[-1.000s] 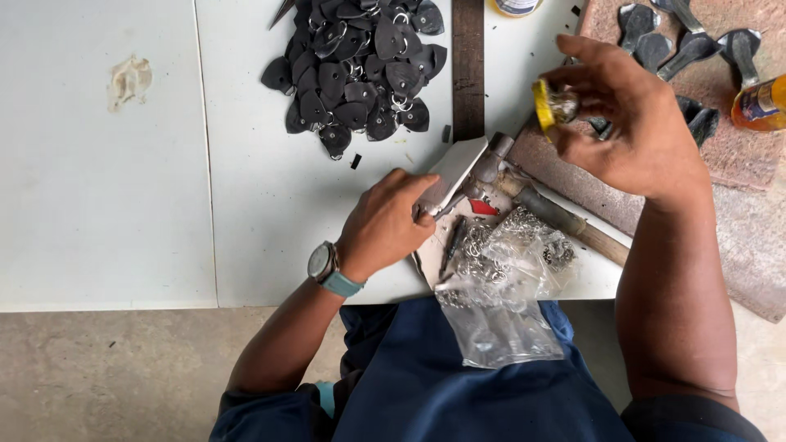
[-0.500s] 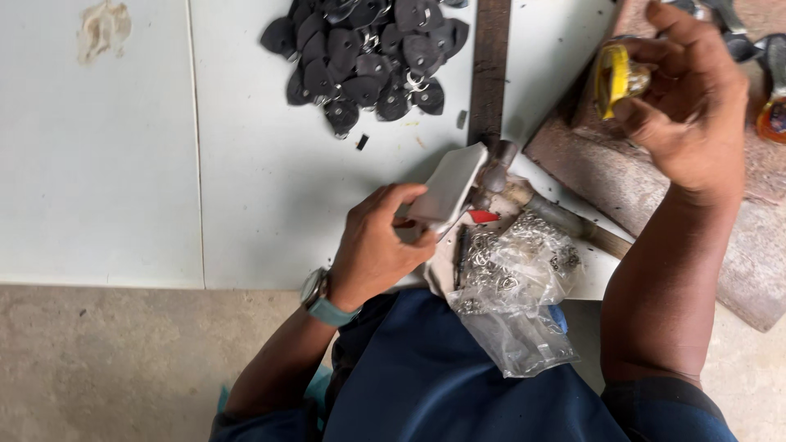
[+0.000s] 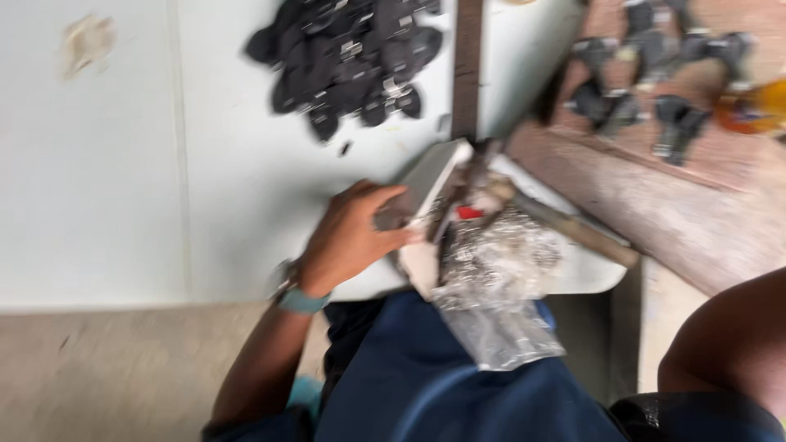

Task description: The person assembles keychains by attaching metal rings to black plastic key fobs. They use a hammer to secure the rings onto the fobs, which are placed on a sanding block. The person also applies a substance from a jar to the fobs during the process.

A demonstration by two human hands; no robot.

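- So, my left hand (image 3: 348, 241) is wrapped round a grey flat block (image 3: 430, 180), mid-frame on the white table (image 3: 229, 188).
- Right hand's out of view; forearm only, lower right.
- Clear bag of metal bits (image 3: 499, 278) just right.

Bare white tabletop (image 3: 123, 164) lies open leftward; black pile (image 3: 348, 61) and clear bag (image 3: 495, 278) crowd the rest.

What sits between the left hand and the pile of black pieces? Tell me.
Nothing visible does. The left hand grips a pale flat block at the table's near edge; only bare white tabletop separates it from the pile of black pieces.
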